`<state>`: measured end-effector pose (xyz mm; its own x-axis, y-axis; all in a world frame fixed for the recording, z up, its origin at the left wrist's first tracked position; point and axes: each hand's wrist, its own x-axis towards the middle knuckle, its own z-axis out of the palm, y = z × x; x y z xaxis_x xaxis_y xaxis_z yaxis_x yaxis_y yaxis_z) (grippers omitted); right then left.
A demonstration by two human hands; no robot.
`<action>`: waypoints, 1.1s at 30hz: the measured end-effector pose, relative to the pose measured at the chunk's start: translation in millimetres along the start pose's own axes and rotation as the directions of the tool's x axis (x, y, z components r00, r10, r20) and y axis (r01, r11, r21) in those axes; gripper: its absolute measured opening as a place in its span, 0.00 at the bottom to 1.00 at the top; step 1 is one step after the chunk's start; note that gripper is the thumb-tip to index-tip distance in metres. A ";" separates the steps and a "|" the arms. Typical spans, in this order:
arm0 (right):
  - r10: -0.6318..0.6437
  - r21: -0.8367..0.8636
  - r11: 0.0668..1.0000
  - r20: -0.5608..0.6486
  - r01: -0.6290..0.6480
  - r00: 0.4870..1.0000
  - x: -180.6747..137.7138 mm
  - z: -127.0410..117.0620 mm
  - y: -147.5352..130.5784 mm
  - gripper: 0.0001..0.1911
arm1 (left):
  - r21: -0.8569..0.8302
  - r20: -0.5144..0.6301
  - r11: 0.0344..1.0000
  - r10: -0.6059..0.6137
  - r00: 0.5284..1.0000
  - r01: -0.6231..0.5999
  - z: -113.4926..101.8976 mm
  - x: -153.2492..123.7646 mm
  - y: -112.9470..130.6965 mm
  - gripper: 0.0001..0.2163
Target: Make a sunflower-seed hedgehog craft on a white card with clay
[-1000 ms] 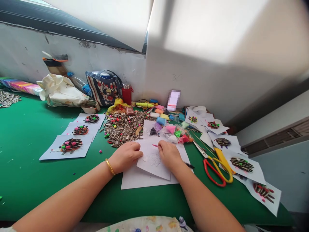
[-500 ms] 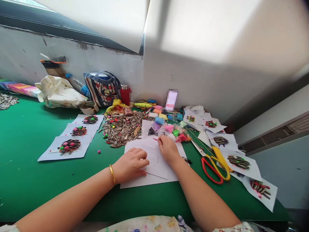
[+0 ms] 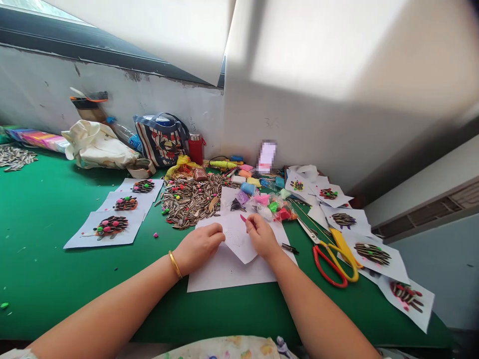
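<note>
My left hand (image 3: 200, 245), with a gold bangle on its wrist, is closed with its fingertips pinching the left edge of a small sheet of paper (image 3: 241, 252). The sheet bears a faint dotted drawing and sits turned, one corner pointing towards me. Opposite it, my right hand (image 3: 262, 238) is closed on a thin pink pointed piece (image 3: 243, 218) whose tip juts out to the left; its exact kind I cannot make out. Beneath lies a larger white sheet (image 3: 209, 279). A black pen (image 3: 289, 248) rests by my right wrist.
Striped sunflower seeds (image 3: 190, 204) are heaped behind my hands, beside bags of coloured clay (image 3: 262, 199). Scissors (image 3: 331, 259) with red and yellow handles lie to the right. Seed-decorated hedgehog pictures (image 3: 112, 227) are on both sides. Bags and a red flask (image 3: 195, 148) stand along the wall.
The small sheet has turned and its near corner has shifted left and up. My left hand has drawn its spread fingers together at the sheet's edge. The right hand keeps the pink piece.
</note>
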<state>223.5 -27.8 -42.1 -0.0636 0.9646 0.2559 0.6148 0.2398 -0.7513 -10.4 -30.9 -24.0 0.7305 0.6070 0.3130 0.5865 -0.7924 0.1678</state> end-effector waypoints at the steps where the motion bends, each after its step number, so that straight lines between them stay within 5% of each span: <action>1: 0.002 0.013 1.000 -0.024 -0.001 1.000 2.8 -0.9 3.0 0.08 | -0.065 -0.006 0.998 -0.019 1.000 0.018 -2.5 -0.2 -2.9 0.09; 7: -0.090 -0.052 0.995 -0.128 0.084 0.988 10.5 -9.9 8.5 0.08 | -0.259 0.061 0.966 -0.001 0.998 0.016 -10.7 -2.5 -17.1 0.08; 12: -0.226 -0.150 0.963 0.016 0.225 0.974 -1.0 -0.6 -5.8 0.08 | -0.168 0.048 0.985 0.034 0.998 -0.025 -13.9 -0.4 -15.1 0.06; 21: -0.171 -0.468 0.851 0.180 0.237 0.969 -3.0 6.6 -12.9 0.10 | -0.089 0.033 0.996 0.010 0.999 -0.007 -5.9 -0.7 -11.5 0.17; 33: -0.171 -0.413 0.872 0.241 0.261 0.955 -5.4 7.8 -18.7 0.10 | -0.052 0.050 0.999 0.009 0.999 -0.007 -0.6 -0.5 -9.4 0.17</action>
<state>206.2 -36.6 -34.2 -0.3555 0.9068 0.2267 0.8447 0.4155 -0.3374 -16.5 -23.8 -25.2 0.7525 0.6019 0.2672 0.5628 -0.7985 0.2139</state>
